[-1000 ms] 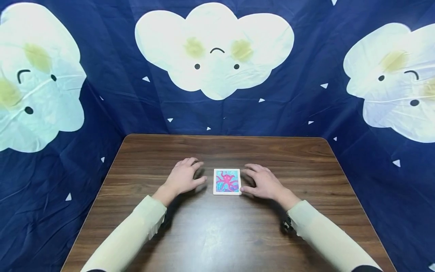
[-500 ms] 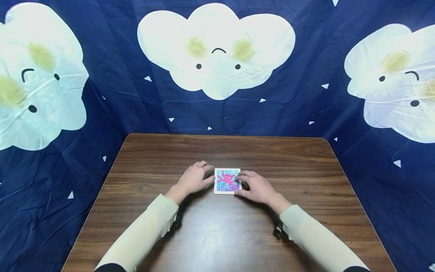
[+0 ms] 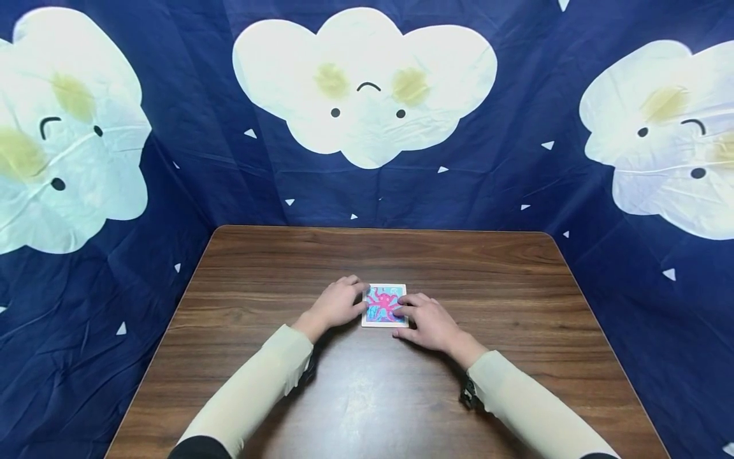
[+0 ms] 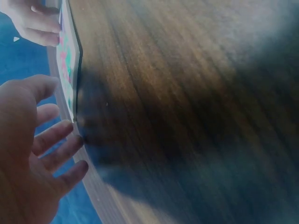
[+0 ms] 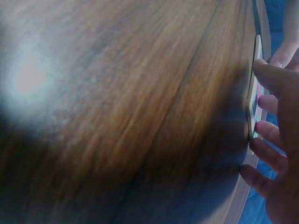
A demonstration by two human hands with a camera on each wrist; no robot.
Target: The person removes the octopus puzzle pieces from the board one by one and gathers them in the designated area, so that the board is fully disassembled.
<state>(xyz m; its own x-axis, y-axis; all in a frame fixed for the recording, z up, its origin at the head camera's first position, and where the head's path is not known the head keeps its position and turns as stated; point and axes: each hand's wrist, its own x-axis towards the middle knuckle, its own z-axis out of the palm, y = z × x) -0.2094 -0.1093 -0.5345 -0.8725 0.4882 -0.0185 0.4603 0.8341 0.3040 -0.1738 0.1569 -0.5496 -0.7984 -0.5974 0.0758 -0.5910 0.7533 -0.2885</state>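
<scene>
A square picture board (image 3: 383, 296) with a white border and a pink octopus on blue lies flat on the table. My left hand (image 3: 337, 303) is at its left edge, thumb and index fingertip right at the border, fingers relaxed and spread. On the opposite side, my right hand (image 3: 430, 324) reaches over the right edge with loosely extended fingertips on the picture, its thumb close to the lower border. In the left wrist view the board (image 4: 68, 60) shows as a thin slab beside the left fingers (image 4: 51, 137). The right wrist view shows its edge (image 5: 251, 105) by the right fingers (image 5: 268, 133).
The brown wood-grain table (image 3: 355, 395) has rounded back corners. Dark blue cloth (image 3: 189, 185) with white clouds (image 3: 367, 57) and small triangles hangs behind and on both sides. Pale sleeves (image 3: 252, 382) cover the forearms, and something black sits at the right wrist (image 3: 467, 392).
Both hands have moved inward to the picture board: the left from beside it to its left edge, the right from its right edge onto the picture. The board has stayed nearly in place.
</scene>
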